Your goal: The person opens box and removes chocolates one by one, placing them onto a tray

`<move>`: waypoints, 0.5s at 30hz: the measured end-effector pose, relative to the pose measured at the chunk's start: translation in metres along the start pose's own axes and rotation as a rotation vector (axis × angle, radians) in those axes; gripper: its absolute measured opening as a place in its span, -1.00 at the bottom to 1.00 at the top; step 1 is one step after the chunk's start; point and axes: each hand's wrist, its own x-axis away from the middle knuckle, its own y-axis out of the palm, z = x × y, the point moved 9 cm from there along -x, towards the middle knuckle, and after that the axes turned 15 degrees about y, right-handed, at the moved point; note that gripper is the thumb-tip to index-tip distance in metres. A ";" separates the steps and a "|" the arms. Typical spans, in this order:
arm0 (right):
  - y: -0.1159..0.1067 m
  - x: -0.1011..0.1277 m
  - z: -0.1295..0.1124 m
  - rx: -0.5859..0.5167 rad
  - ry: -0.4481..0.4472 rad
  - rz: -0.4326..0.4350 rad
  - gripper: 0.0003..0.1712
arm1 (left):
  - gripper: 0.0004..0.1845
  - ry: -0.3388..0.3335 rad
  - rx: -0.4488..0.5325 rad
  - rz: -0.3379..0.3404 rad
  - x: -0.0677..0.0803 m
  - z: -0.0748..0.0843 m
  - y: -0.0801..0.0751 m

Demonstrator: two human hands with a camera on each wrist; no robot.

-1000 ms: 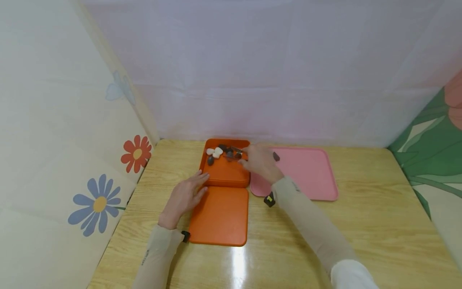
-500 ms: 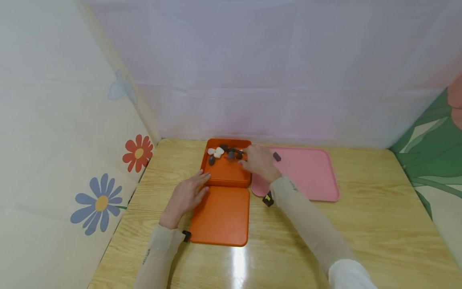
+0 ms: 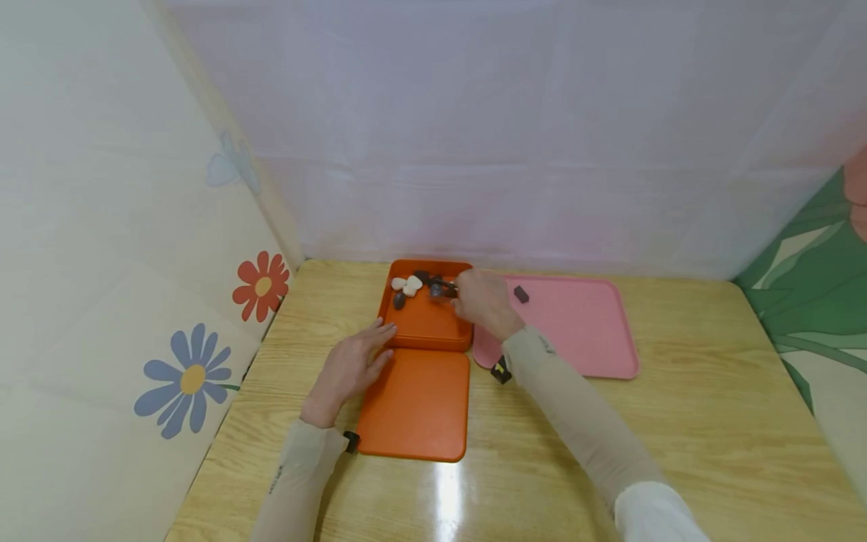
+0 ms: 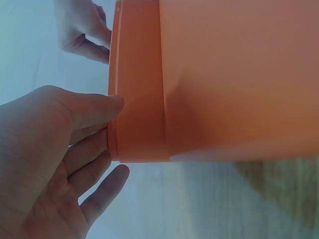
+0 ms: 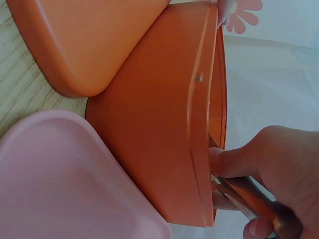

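My right hand (image 3: pixel 486 301) holds metal tongs (image 5: pixel 234 194) over the right wall of the orange box (image 3: pixel 425 342). Their dark tips reach in among several dark pieces (image 3: pixel 436 290); whether they clasp one, I cannot tell. White stones (image 3: pixel 410 285) and a dark oval stone (image 3: pixel 400 301) lie further left inside the box. My left hand (image 3: pixel 347 374) rests at the box's near left corner, fingers extended. In the left wrist view its thumb (image 4: pixel 102 108) touches the rim. A dark block (image 3: pixel 521 294) sits on the pink tray (image 3: pixel 582 339).
An orange lid (image 3: pixel 413 406) lies flat directly before the box. The tray stands against the box's right side. Behind them a pale cloth backdrop (image 3: pixel 515 188) rises from the back edge of the wooden table (image 3: pixel 711 391).
The tongs' tips have shifted slightly left among the dark pieces, with the right hand turning a little. The left hand keeps its place at the box corner.
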 end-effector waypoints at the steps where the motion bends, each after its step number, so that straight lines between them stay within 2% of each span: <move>1: 0.000 0.000 0.000 0.007 0.000 0.003 -0.72 | -0.47 -0.001 0.000 -0.001 0.000 0.000 0.000; 15: -0.005 0.004 -0.001 0.030 -0.006 0.047 -0.69 | -0.46 -0.006 0.001 0.002 -0.001 -0.001 0.002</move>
